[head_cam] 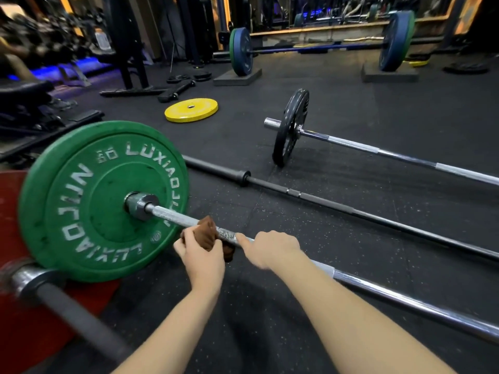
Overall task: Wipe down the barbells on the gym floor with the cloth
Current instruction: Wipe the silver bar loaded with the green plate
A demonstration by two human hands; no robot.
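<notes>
the job looks barely begun. the long chrome barbell with a green bumper plate is the one being worked, and the small brown cloth is wrapped on its shaft close to the plate. the left hand grips the cloth round the bar. the right hand curls over the bare shaft just beside it. a bare black barbell, a chrome barbell with a black plate and a far blue-plated barbell likely remain. the black speckled rubber floor of a dim gym also holds a flat yellow plate.
</notes>
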